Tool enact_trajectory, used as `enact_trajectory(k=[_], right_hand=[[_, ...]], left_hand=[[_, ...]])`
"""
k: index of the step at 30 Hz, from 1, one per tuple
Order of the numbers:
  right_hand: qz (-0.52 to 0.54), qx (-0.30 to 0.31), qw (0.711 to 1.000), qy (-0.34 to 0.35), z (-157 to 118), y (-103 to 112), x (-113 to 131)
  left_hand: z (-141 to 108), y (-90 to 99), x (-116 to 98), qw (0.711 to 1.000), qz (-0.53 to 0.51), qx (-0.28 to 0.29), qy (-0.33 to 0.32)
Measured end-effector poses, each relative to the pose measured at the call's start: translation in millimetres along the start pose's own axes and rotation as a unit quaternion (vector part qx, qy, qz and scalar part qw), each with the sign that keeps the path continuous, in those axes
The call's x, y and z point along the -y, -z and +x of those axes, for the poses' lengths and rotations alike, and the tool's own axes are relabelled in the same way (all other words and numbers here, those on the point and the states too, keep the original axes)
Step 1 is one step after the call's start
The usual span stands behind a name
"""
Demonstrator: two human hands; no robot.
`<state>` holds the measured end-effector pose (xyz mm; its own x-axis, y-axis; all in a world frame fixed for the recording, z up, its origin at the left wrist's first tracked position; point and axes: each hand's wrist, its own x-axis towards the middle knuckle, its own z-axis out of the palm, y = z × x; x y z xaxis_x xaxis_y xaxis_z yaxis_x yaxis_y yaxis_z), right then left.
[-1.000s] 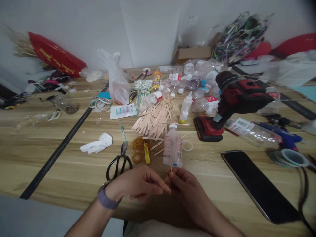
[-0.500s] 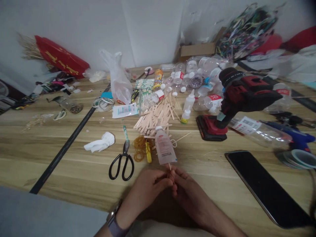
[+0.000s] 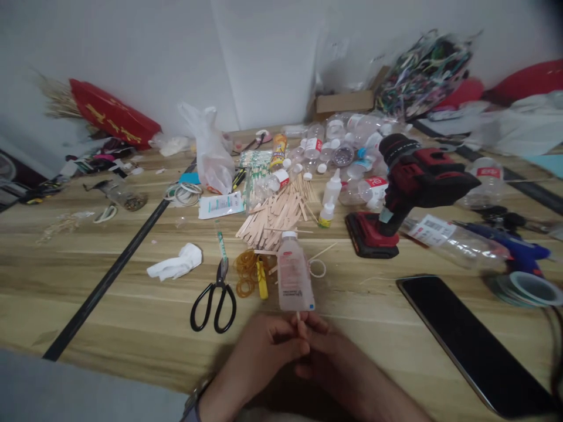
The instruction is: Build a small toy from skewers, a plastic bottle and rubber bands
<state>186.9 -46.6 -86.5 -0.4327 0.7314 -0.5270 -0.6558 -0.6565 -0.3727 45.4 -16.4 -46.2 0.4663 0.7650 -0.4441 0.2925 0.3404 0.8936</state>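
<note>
My left hand [image 3: 275, 343] and my right hand [image 3: 323, 346] meet near the table's front edge, fingers pinched together around a thin wooden stick [image 3: 299, 317]. The stick's upper end reaches the base of a clear plastic bottle [image 3: 294, 278] with a white cap, which points away from me. Whether the stick is fixed to the bottle cannot be made out. Beyond the cap is a pile of flat wooden sticks [image 3: 275, 217]. Left of the bottle are a yellow tool [image 3: 261, 280], rubber bands [image 3: 245, 266] and black-handled scissors [image 3: 214, 305].
A red and black cordless drill [image 3: 409, 181] stands at the right, behind a black phone [image 3: 470, 346]. Several plastic bottles [image 3: 343, 132] crowd the back. A white bag [image 3: 211, 152], a crumpled tissue [image 3: 176, 262] and small glue bottles [image 3: 328, 205] stand or lie around.
The view has tilted, so the table items appear lower. The bottle now points straighter away from me and shows its label more squarely. Both hands stay pinched together below it.
</note>
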Motion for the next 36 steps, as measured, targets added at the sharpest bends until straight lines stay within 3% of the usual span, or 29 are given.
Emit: enact_trajectory(k=[3,10,17,23,29,36], right_hand=[[0.010,-0.003,1.000,0.029,3.1,-3.9,-1.2],[0.009,-0.022,0.997,0.080,-3.2,-14.5,3.8],[-0.001,-0.028,0.996,0.084,-8.4,-15.6,2.9],[0.018,-0.023,0.998,0.052,-6.1,-0.6,-7.6],[0.170,0.059,0.984,-0.018,4.0,0.5,-15.4],[0.205,0.115,0.972,0.020,6.2,5.0,-9.3]], left_hand=[[0.0,-2.6,1.6,1.000,-0.001,-0.014,0.005],[-0.2,-7.9,1.3,0.997,0.013,-0.051,-0.055],[1.0,-11.2,4.8,0.993,0.006,-0.081,-0.083],[2.7,-7.9,9.1,0.993,-0.034,-0.077,-0.077],[-1.7,-14.6,11.4,0.992,-0.076,-0.095,-0.036],[3.8,-21.4,12.2,0.964,-0.198,-0.153,-0.088]])
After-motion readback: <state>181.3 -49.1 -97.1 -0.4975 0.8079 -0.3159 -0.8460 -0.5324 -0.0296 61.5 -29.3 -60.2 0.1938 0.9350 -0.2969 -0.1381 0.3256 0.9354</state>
